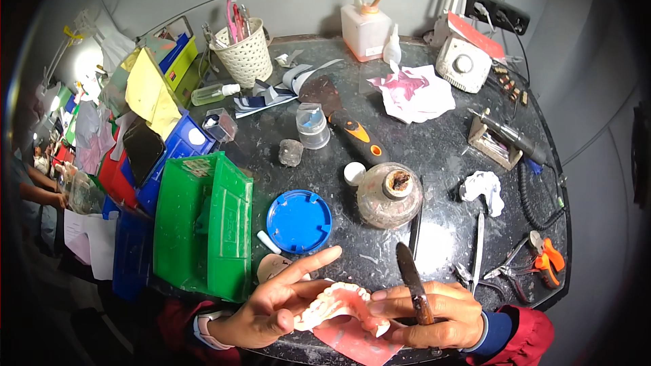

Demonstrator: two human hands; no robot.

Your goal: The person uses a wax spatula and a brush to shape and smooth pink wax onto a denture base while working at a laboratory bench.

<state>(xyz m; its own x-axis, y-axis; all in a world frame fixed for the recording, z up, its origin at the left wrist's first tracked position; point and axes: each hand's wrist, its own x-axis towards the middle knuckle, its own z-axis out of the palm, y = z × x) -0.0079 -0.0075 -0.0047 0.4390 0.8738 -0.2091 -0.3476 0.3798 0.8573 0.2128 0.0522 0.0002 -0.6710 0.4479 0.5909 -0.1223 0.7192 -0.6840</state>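
Observation:
A horseshoe-shaped dental model (349, 296) with pale teeth and pink wax lies between my hands at the near edge. My left hand (268, 305) holds its left end, the thumb beside it and a finger behind it; the index finger stretches out free. In my right hand (441, 315) is a wax knife (412, 278), its dark blade pointing up and away. Fingertips of that same hand touch the model's right end. Under the model shows a sheet of pink wax (359, 344). The undersides of the fingers are hidden.
A green bin (234, 230) and blue lid (298, 221) stand left. Ahead is a stained spirit burner (390, 196), near an orange-black handled tool (356, 137). Pliers (546, 261), a metal instrument (479, 251) and a handpiece (505, 132) lie right. Crumpled paper (424, 105) lies farther back.

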